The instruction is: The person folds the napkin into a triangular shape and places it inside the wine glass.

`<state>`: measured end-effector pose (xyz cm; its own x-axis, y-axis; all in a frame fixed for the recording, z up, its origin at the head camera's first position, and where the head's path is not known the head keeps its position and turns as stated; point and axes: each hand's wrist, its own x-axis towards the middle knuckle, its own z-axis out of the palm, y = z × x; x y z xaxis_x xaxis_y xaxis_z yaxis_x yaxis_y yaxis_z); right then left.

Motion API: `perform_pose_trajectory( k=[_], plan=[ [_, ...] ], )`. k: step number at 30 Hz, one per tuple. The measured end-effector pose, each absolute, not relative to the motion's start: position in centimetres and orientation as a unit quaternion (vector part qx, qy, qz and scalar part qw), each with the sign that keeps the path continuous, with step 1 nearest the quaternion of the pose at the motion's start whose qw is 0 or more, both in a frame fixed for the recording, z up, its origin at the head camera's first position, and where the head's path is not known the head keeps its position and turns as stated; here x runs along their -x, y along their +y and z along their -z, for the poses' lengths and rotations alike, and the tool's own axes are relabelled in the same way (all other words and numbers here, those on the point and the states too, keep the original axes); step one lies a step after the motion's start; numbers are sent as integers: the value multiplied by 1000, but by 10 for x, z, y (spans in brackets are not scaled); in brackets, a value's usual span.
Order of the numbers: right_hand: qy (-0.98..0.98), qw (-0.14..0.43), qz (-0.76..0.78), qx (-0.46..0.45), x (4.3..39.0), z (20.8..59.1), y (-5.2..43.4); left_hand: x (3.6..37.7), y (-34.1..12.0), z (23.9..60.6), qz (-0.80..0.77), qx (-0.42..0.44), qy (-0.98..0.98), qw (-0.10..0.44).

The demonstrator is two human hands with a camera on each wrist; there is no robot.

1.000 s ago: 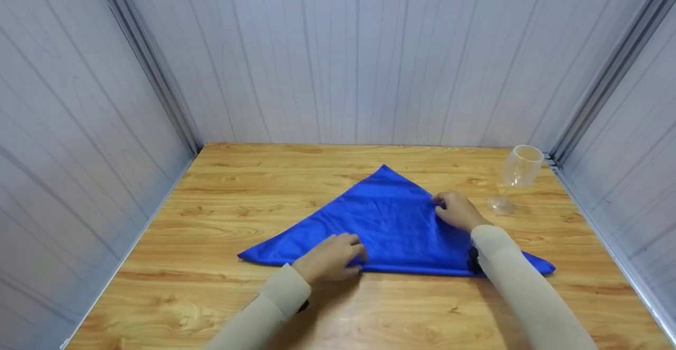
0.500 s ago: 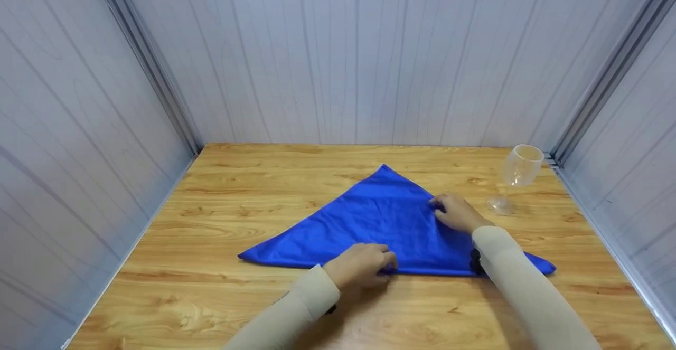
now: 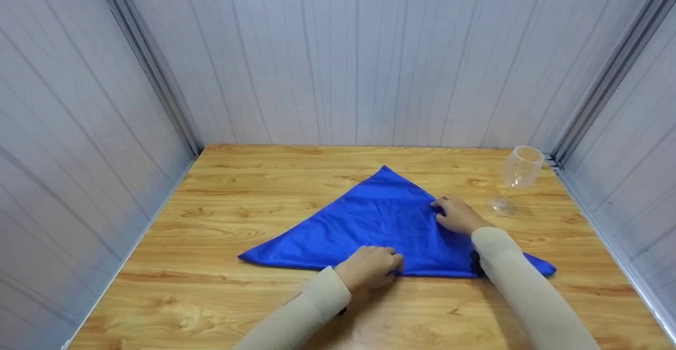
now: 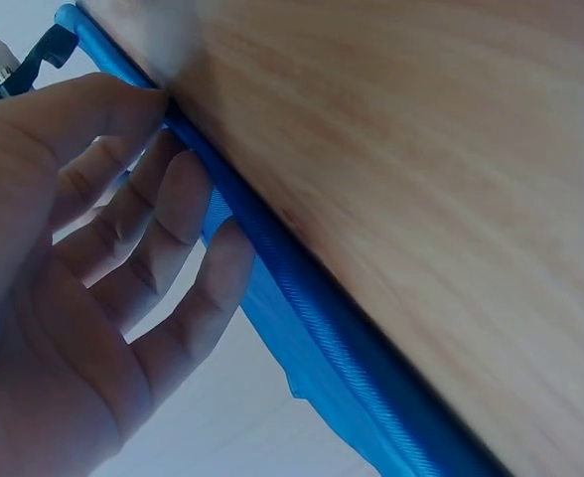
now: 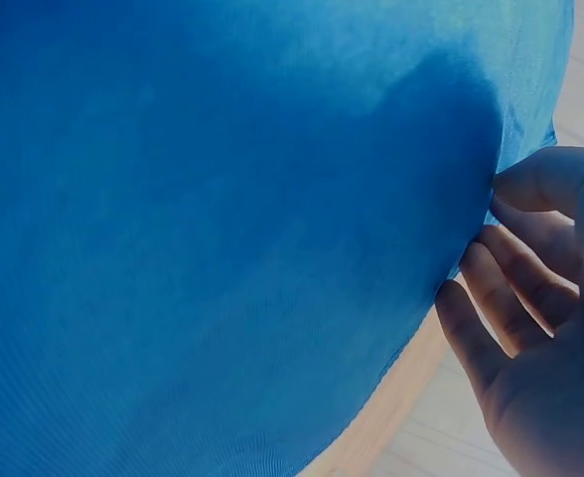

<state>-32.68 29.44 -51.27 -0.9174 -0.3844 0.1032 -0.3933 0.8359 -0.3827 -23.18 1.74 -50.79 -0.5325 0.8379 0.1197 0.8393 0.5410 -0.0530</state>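
A shiny blue cloth (image 3: 391, 218) lies on the wooden table, folded into a wide triangle with its peak pointing away from me. My left hand (image 3: 369, 267) is at the near folded edge, around the middle; in the left wrist view its thumb and fingertips pinch the fold of the cloth (image 4: 302, 288). On the sloping right side, my right hand (image 3: 458, 214) holds the cloth's edge between thumb and fingers. The right wrist view has the thumb (image 5: 535, 179) at that edge, with part of the index finger hidden behind it. Slight creases run from this grip.
A clear stemmed glass (image 3: 523, 168) stands upright at the back right, beyond my right hand. Pale panel walls (image 3: 338, 59) enclose the table (image 3: 222, 197) at the back and both sides. The cloth's right corner (image 3: 544, 266) sticks out past my right forearm.
My left hand has slid rightward along the near folded edge, mostly in the first half second, and now pinches there. My right hand and the cloth have stayed in nearly the same place.
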Motion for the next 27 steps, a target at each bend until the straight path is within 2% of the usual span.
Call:
perform_pose_trajectory(
  k=[12, 27],
  plan=[
    [-965, 12, -156, -211, 328, 509, 289, 229, 19, 505, -6, 469, -879, 88],
    [-974, -31, -124, -185, 327, 499, 284, 233, 17, 503, -22, 458, -884, 93]
  ],
)
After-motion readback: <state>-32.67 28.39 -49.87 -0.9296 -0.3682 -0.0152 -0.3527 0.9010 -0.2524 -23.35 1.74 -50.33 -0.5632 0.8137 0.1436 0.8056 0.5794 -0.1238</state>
